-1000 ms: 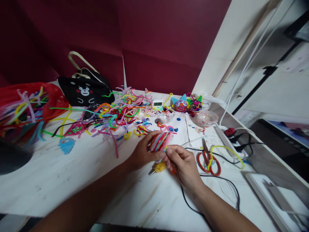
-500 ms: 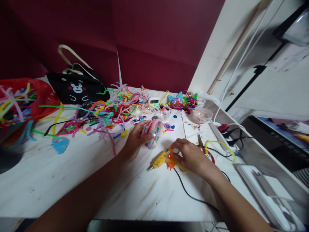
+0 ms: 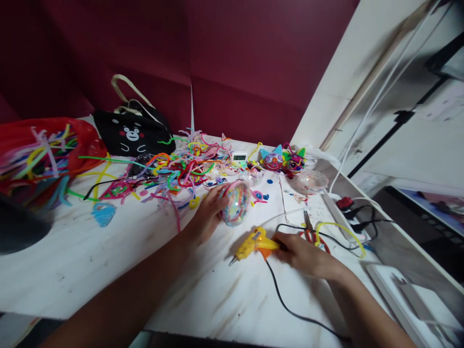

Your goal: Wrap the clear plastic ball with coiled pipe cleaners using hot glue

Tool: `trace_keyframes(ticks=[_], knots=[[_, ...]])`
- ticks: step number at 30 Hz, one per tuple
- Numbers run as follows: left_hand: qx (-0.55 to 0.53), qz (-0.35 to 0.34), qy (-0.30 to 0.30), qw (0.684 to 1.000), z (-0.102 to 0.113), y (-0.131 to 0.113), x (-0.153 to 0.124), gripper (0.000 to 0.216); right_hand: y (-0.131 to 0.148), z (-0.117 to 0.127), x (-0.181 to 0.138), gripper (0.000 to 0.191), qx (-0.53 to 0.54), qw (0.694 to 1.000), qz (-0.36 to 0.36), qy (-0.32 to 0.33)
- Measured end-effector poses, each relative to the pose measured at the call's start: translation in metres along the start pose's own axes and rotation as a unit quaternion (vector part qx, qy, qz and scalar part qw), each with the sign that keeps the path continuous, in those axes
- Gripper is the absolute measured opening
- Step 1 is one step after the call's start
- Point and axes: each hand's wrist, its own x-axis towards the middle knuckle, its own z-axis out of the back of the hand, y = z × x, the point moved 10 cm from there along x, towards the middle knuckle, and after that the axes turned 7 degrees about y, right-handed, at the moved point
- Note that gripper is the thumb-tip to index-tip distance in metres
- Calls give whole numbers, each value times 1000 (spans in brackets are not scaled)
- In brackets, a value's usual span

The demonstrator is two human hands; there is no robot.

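Note:
My left hand [image 3: 210, 211] is closed on a clear plastic half-ball [image 3: 235, 203] lined with coloured pipe cleaners, its open side tilted toward me. Just right of it, my right hand [image 3: 302, 253] has its fingers wrapped round the handle of a yellow hot glue gun [image 3: 253, 242]. The gun's metal nozzle points down and left, close over the white table [image 3: 188, 295]. An orange trigger shows under its body. From the gun's handle a black cord runs toward the table's front edge. Red-handled scissors [image 3: 311, 232] lie behind my right hand.
A tangled heap of pipe cleaners [image 3: 181, 166] spreads across the back left, beside a black bag [image 3: 134, 133] and a red bag [image 3: 90, 145]. Two cat-faced ornaments [image 3: 282, 160], a small clock [image 3: 239, 157] and a clear half-ball [image 3: 311, 182] stand behind. A power strip [image 3: 350, 222] is at right.
My right hand has moved from the top of the glue gun to a grip round its handle. The half-ball has turned so its inside shows more. The whole view has shifted slightly.

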Motion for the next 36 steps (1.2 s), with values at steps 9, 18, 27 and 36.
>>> trace_keyframes(ticks=[9, 18, 27, 36], knots=[[20, -18, -11, 1000, 7, -4, 3, 66, 1, 47, -43, 44, 259, 951, 58, -157], [123, -88, 10, 988, 6, -14, 4, 67, -21, 62, -52, 38, 452, 787, 118, -403], [241, -155, 47, 957, -8, -29, -5, 63, -12, 53, -67, 34, 326, 799, 120, -490], [251, -156, 60, 953, -13, -28, -10, 63, -11, 42, -83, 25, 215, 791, 140, -555]])
